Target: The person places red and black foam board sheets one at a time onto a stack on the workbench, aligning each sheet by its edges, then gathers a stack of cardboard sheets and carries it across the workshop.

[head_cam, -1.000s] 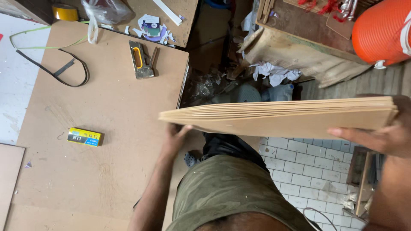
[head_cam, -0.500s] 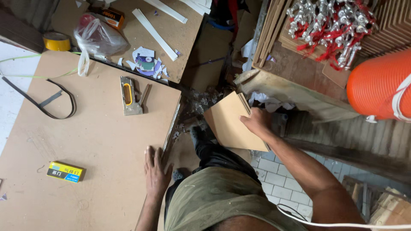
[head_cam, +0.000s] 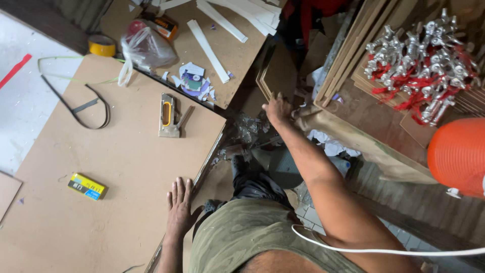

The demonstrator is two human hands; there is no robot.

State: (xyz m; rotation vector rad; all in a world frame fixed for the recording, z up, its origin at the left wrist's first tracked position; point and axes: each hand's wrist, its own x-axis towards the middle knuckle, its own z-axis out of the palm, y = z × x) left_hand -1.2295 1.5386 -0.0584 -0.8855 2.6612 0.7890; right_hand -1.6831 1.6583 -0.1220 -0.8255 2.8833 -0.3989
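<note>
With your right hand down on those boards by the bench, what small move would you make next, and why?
Probably let go and draw the right hand back: the thin boards stand on edge in the gap between bench and shelf, while the left hand lies flat on the table.

- I see even, soft daylight on the bench [head_cam: 101, 212], brightest toward its far left corner.
- The gap beyond its right edge sits in deep shadow.
- Focus is sharp; straight edges bow slightly at the frame's corners.

The brown tabletop [head_cam: 116, 167] carries a staple gun [head_cam: 169, 116], a small yellow box [head_cam: 87, 186], a black strap [head_cam: 83, 107] and the left hand [head_cam: 179, 207], flat at its edge. A second board [head_cam: 212, 55] behind holds white strips [head_cam: 208, 43], a plastic bag [head_cam: 144, 48], tape [head_cam: 102, 45] and what look like paper scraps [head_cam: 192, 81].
</note>
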